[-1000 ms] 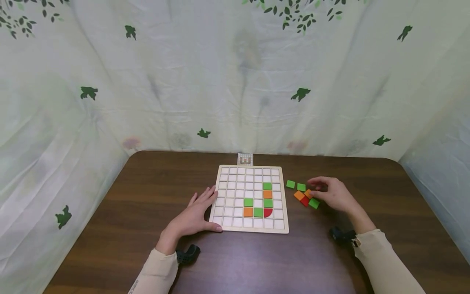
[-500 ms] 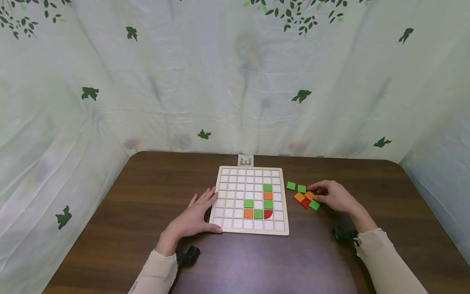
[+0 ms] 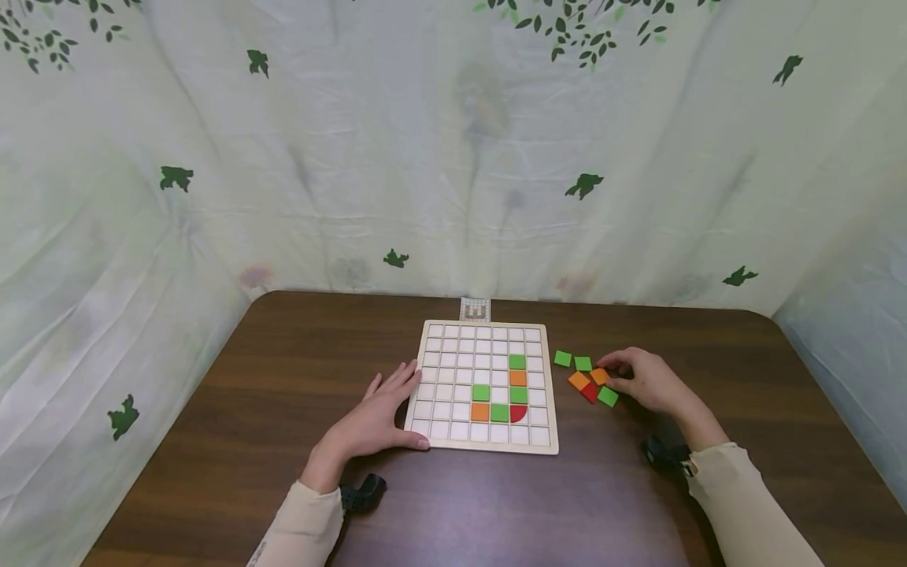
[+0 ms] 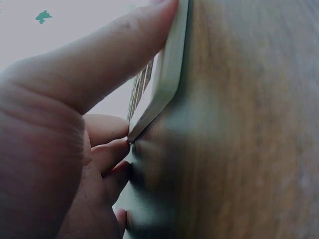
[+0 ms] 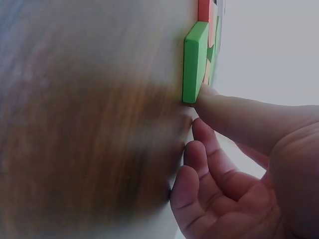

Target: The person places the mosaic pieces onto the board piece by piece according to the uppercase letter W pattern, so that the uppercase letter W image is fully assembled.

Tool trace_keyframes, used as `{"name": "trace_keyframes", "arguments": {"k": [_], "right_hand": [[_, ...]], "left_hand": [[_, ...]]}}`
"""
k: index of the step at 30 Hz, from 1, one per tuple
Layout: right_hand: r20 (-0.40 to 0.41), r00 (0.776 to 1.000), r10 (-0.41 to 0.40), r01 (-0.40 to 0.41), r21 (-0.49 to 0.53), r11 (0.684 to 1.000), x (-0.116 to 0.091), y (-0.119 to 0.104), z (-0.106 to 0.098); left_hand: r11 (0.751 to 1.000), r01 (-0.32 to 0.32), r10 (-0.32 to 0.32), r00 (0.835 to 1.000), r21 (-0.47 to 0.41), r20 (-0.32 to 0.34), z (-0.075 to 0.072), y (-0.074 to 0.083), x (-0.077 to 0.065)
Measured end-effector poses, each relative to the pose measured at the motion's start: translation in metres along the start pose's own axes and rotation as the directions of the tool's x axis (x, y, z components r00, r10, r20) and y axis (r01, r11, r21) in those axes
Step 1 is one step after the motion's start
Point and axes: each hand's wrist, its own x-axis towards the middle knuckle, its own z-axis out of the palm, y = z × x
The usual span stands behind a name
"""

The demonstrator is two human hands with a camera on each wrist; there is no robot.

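Note:
A square wooden grid board [image 3: 487, 450] with white cells lies mid-table. Green, orange and red tiles fill several cells on its right half; the red one [image 3: 518, 413] is rounded. My left hand [image 3: 372, 421] rests at the board's left edge, fingers extended, its thumb along the near left corner. Right of the board, my right hand [image 3: 648, 382] pinches an orange tile [image 3: 598, 376] between thumb and index finger. Close to it lie another orange tile [image 3: 578, 381], a red tile [image 3: 590, 393] and a green tile [image 3: 607, 396]. In the right wrist view the green tile [image 5: 194, 64] partly hides the thumb tip.
Two more green tiles [image 3: 563, 359] lie between the board and the right hand. A small printed card [image 3: 475, 309] sits behind the board's far edge. A pale patterned curtain [image 3: 425, 157] hangs around the back and sides of the brown table [image 3: 298, 339].
My right fingers have shifted slightly toward me and right at the orange tile, which shows more fully and has moved slightly. The left hand stays on the board.

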Motion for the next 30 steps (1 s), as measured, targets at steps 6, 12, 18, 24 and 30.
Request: {"name": "trace_keyframes", "arguments": {"k": [6, 12, 18, 24, 30], "right_hand": [[-0.015, 1.000, -0.015, 0.015, -0.002, 1.000, -0.002, 0.002, 0.001], [-0.051, 0.999, 0.001, -0.001, -0.006, 1.000, -0.004, 0.000, 0.001], [-0.105, 0.994, 0.008, -0.009, -0.010, 1.000, -0.005, -0.009, 0.002], [-0.134, 0.991, 0.022, -0.019, 0.020, 1.000, -0.006, -0.027, 0.005], [-0.169, 0.986, 0.001, 0.006, 0.041, 0.999, -0.004, -0.044, 0.014]], "left_hand": [[1.000, 0.004, -0.004, 1.000, -0.002, 0.004, 0.000, -0.001, 0.000], [1.000, 0.002, -0.002, 1.000, -0.001, 0.004, 0.001, -0.001, 0.000], [1.000, 0.001, -0.001, 1.000, -0.003, 0.001, 0.001, -0.002, 0.001], [1.000, 0.006, -0.006, 1.000, -0.008, 0.004, 0.000, -0.002, 0.000], [1.000, 0.005, -0.004, 1.000, -0.008, 0.007, 0.000, -0.001, 0.000]]}}
